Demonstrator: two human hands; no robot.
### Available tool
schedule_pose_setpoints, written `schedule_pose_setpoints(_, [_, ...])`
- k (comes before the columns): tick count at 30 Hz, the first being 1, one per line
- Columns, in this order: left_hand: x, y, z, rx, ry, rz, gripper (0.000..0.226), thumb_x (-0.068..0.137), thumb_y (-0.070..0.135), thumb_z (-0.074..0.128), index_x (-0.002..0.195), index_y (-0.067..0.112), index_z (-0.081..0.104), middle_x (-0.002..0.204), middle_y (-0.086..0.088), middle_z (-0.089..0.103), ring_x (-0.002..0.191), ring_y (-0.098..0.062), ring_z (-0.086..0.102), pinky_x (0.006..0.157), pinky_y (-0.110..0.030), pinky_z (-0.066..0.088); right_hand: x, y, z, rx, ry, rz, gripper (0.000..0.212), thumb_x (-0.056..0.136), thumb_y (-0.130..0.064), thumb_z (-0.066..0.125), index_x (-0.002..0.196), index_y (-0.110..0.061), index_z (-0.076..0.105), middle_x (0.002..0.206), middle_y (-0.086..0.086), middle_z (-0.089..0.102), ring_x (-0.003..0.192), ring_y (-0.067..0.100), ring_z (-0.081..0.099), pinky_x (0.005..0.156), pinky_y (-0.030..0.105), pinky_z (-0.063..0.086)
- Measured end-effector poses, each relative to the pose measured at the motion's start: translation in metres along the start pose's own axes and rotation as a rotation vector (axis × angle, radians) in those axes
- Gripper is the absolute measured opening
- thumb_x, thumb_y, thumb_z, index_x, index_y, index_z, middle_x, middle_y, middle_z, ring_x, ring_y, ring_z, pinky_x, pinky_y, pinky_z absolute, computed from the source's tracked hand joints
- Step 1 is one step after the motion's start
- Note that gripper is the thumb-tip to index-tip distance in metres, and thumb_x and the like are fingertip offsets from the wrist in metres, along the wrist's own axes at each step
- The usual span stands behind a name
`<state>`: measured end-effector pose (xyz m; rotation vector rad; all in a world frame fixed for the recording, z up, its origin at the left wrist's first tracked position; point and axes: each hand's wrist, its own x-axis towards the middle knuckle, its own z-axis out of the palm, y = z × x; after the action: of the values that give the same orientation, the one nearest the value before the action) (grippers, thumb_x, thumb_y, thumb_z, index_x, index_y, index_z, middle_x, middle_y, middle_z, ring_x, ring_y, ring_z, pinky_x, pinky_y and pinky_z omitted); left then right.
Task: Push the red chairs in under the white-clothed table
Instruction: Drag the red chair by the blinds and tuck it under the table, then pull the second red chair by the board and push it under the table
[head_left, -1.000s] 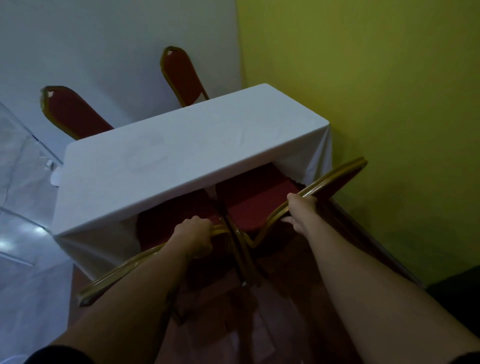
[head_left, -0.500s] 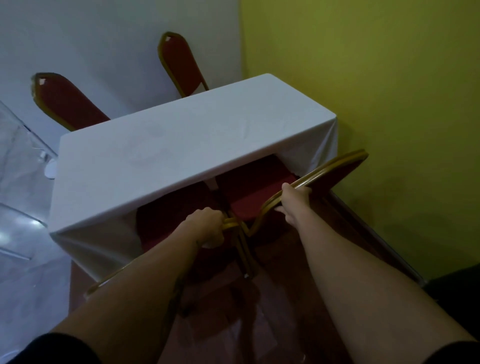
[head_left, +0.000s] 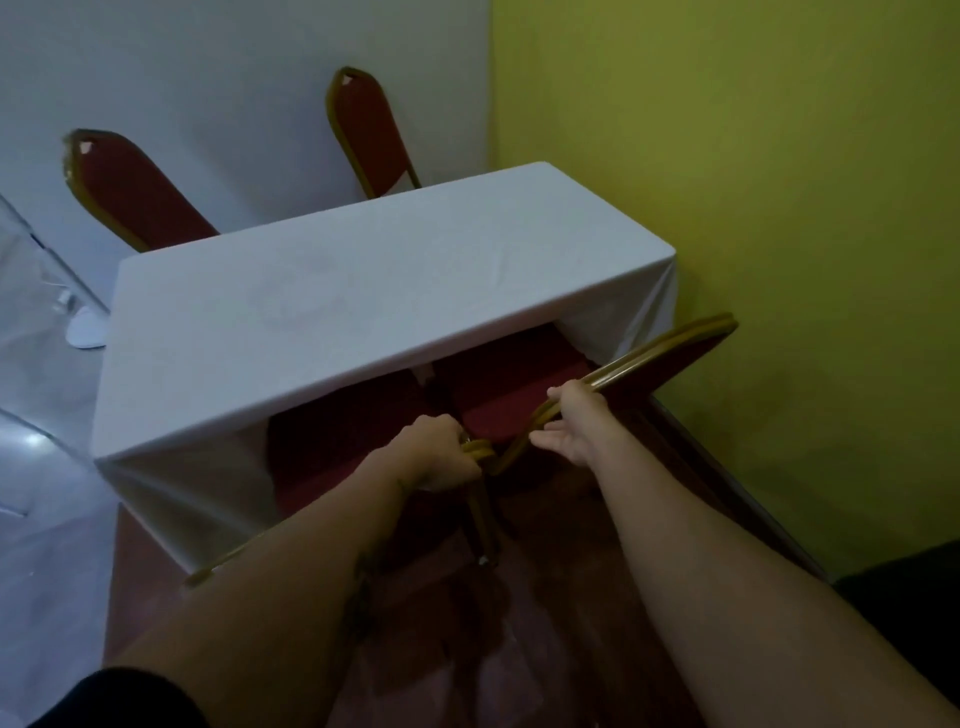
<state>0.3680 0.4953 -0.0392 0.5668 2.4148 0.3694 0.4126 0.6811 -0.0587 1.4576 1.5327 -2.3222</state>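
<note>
Two red chairs with gold frames stand side by side at the near edge of the white-clothed table. The seat of the right chair reaches partly under the cloth, and so does the seat of the left chair. My left hand is closed around the gold back rail of the left chair. My right hand rests on the gold back rail of the right chair, fingers over the rail, thumb spread below. My left forearm hides most of the left chair's back.
Two more red chairs stand at the table's far side against the white wall. A yellow wall runs close along the right. A white round base sits on the pale floor at left. Red-brown flooring lies under me.
Both chairs have slid forward, further under the table, with my hands following. My right hand has loosened, its thumb now spread off the rail.
</note>
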Motion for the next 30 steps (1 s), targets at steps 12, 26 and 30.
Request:
schedule_pose_setpoints(12, [-0.076,-0.197,-0.136,-0.122,0.090,0.149,0.040,0.090,0.027,0.064,0.130,0.020,0.067,0.125,-0.006,0.070,0.116,-0.024,0.064,0.104,-0.036,0.048,-0.091,0.009,0.190,-0.269,-0.051,-0.297,0.012,0.099,-0.008,0.054,0.110,-0.004,0.055,0.113,0.021,0.058,0.095,0.032,0.065,0.073,0.043,0.058])
schedule_pose_setpoints(26, [-0.163,-0.490,-0.301,-0.277,0.431,-0.101,0.044,0.088,0.016,0.059,0.131,0.017,0.066,0.131,-0.004,0.067,0.107,-0.020,0.067,0.097,-0.034,0.055,-0.121,0.026,0.515,-0.659,-0.351,-0.502,0.025,0.093,0.002,0.056,0.116,-0.008,0.062,0.098,0.016,0.066,0.081,0.025,0.065,0.069,0.037,0.058])
schedule_pose_setpoints(30, [-0.149,-0.536,-0.344,-0.243,0.499,-0.105,0.041,0.091,0.012,0.059,0.131,0.014,0.066,0.131,-0.006,0.067,0.112,-0.022,0.066,0.097,-0.032,0.053,-0.088,0.020,0.602,-0.676,-0.395,-0.538,0.025,0.095,0.002,0.056,0.118,-0.007,0.062,0.108,0.020,0.067,0.095,0.030,0.068,0.072,0.038,0.060])
